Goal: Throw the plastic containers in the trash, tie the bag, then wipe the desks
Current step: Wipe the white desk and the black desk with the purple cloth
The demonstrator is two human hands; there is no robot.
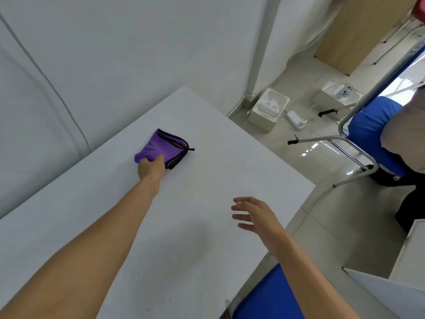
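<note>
cloth point(161, 147): purple, toward the desk point(218, 143) far corner
left hand point(150, 168): fingers curled, gripping cloth's near end
right hand point(253, 215): fingers spread, holding nothing, over right edge
around: blue chair point(372, 125), white boxes point(269, 109) on floor beyond right edge

Office-like room: a plain white desk point(207, 134) under the right hand point(253, 215), a blue-padded tube-frame chair point(365, 125) farther right, and a power strip point(295, 119) on the tiled floor point(322, 215) beyond.
</note>
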